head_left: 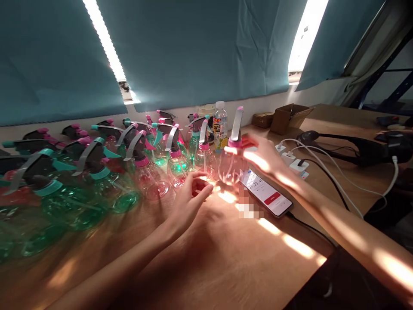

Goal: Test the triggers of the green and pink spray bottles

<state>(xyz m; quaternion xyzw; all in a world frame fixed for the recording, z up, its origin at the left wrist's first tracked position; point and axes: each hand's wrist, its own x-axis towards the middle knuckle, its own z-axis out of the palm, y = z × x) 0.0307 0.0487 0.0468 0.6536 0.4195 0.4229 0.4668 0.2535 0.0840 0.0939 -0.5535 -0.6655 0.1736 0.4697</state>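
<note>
My right hand (263,153) is closed round the neck of a clear spray bottle (230,168) with a pink collar and a grey trigger head. The bottle is upright beside the phone; whether its base touches the table I cannot tell. Nothing is in my left hand (192,191), whose fingers are curled with a gap to the thumb. It hovers just in front of another clear spray bottle (206,161) with a pink collar. Further left stand several more, among them a pink-collared spray bottle (150,178) and a green spray bottle (112,189).
A phone (271,193) with a lit screen lies on the wooden table (222,254). Behind the bottles stands a labelled drink bottle (220,125). White chargers (290,159) with cables, an opened cardboard box (288,118) and a black device (351,148) are at the right.
</note>
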